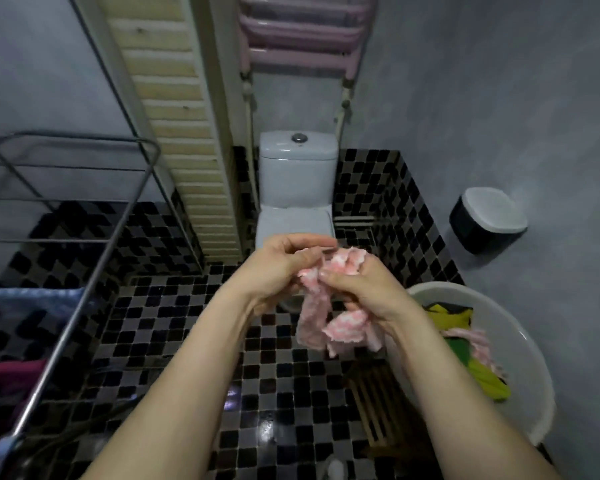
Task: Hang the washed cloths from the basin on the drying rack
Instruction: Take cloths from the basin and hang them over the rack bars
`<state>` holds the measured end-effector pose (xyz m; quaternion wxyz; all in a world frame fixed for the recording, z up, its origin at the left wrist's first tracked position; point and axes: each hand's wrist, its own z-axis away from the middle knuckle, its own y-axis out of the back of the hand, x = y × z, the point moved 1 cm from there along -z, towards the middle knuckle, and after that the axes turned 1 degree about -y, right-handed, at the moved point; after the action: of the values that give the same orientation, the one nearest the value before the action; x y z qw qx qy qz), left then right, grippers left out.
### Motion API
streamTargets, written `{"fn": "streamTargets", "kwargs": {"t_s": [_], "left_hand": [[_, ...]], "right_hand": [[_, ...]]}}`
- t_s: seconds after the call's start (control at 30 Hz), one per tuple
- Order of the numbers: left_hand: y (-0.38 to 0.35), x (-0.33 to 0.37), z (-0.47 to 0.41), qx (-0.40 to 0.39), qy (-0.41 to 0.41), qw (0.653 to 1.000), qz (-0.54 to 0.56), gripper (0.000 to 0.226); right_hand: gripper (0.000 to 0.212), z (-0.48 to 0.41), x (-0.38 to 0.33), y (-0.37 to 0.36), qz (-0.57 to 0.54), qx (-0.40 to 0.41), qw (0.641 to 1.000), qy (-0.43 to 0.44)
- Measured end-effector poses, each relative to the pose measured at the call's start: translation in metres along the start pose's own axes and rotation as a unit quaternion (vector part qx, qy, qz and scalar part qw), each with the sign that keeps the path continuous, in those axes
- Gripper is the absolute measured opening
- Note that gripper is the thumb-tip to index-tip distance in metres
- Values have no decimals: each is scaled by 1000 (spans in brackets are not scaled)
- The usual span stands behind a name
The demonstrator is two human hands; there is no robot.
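A pink and white cloth point(329, 306) hangs bunched between both hands at the centre of the head view, over the tiled floor. My left hand point(281, 268) pinches its upper edge. My right hand point(364, 289) grips the crumpled bulk, with a loose end dangling below. The white basin point(520, 327) sits at the right on a wooden stool, holding a green and yellow cloth point(471, 365) and another pink cloth point(482, 351). The metal drying rack point(84, 296) stands at the left, with a blue cloth point(28, 303) and a dark red cloth point(11, 372) hung on it.
A white toilet point(297, 188) stands straight ahead against the wall, with a pink towel rail point(302, 32) above it. A black bin with a white lid point(487, 220) is at the right. A slatted wooden panel point(184, 133) leans behind the rack. The floor is wet mosaic tile.
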<state>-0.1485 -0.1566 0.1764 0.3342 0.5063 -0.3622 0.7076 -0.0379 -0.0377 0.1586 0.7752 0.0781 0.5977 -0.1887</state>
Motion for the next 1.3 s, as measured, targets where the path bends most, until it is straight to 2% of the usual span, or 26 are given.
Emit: {"fn": "streamTargets", "kwargs": {"t_s": [0.1, 0.17, 0.27, 0.4, 0.47, 0.53, 0.6, 0.67, 0.73, 0.77, 0.83, 0.87, 0.93, 1.0, 1.07, 1.17, 1.27, 1.3], "left_hand": [[39, 11, 19, 94, -30, 988, -119, 25], [65, 17, 32, 121, -54, 964, -232, 25], [96, 30, 54, 117, -57, 929, -345, 22], [140, 46, 87, 119, -12, 914, -389, 20], [162, 52, 103, 148, -32, 907, -392, 28], [177, 53, 113, 205, -77, 895, -389, 41], [191, 49, 119, 262, -107, 886, -366, 50], [206, 42, 122, 300, -118, 895, -310, 60], [218, 36, 121, 324, -132, 907, -236, 66], [220, 34, 120, 334, -140, 909, -205, 65], [225, 30, 116, 357, -150, 907, -167, 55], [226, 28, 113, 359, -147, 907, -162, 49], [233, 26, 106, 351, -130, 915, -153, 34], [241, 23, 95, 349, -125, 920, -127, 19], [251, 17, 83, 379, -132, 910, -103, 10], [262, 8, 63, 430, -143, 887, -86, 17], [267, 6, 45, 458, -124, 869, -138, 14], [267, 6, 40, 465, -113, 866, -143, 21]], "right_hand": [[7, -16, -11, -38, 120, 11, 992, 27], [15, -28, -23, -61, 242, -1, 967, 75], [18, -42, -41, -96, 370, -46, 922, 106], [12, -65, -56, -128, 482, -93, 863, 122], [6, -78, -64, -144, 514, -87, 842, 136], [2, -86, -71, -156, 509, -74, 844, 150], [10, -93, -77, -167, 486, -58, 860, 148], [18, -103, -82, -176, 439, -61, 887, 125], [10, -117, -83, -185, 363, -80, 924, 90], [8, -124, -81, -189, 317, -77, 943, 73], [20, -143, -77, -200, 223, -71, 971, 38], [24, -152, -75, -205, 181, -71, 981, 19], [20, -173, -72, -218, 117, -78, 990, -11], [11, -197, -69, -227, 96, -77, 992, -17], [14, -225, -67, -232, 137, -76, 988, 16], [28, -264, -69, -235, 256, -83, 959, 85], [35, -298, -73, -241, 341, -99, 926, 129], [38, -307, -75, -244, 365, -103, 914, 143]]}}
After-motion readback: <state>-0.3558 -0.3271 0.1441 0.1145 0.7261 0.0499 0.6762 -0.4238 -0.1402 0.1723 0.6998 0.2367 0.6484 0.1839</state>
